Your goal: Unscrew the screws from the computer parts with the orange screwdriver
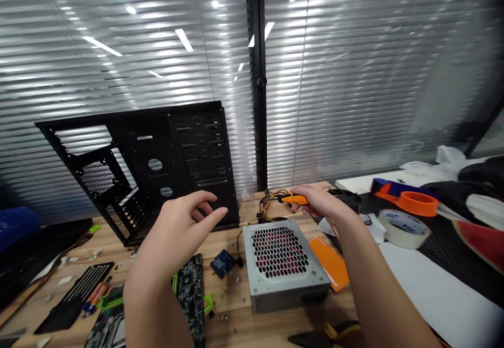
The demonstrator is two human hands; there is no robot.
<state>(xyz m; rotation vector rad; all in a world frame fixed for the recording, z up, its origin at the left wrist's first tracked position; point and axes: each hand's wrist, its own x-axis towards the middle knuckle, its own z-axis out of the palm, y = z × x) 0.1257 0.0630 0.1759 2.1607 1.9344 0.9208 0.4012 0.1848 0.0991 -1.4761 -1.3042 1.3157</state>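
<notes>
The left hand (pixel 185 222) hangs in the air with its fingers loosely curled and apart, holding nothing; its fingertips lie in front of the lower edge of the black computer case (pixel 157 169), which stands upright at the hand's 11 o'clock with its open side toward the camera. The right hand (pixel 321 203) is closed around an orange-handled tool (pixel 294 199), whose handle sticks out toward 9 o'clock from the fingers; the working end is hidden, so its kind cannot be told. Just beside the tool, at its 9 o'clock, a bundle of yellow and black cables (pixel 271 198) rises from behind the grey power supply (pixel 281 259), which sits on the wooden surface (pixel 252 329) between the two forearms, fan grille up, at 6 o'clock from the tool. An orange card (pixel 331 261) lies at the supply's 3 o'clock, touching its side. A small blue board (pixel 222 262) lies at its 9 o'clock, and beyond that a dark circuit board (pixel 191 290) shows partly under the left forearm. Farther out at 3 o'clock lie a white tape roll (pixel 403 227) and an orange ring (pixel 418 202). At 8 o'clock from the left hand lies a black ribbed plate (pixel 74 295).
</notes>
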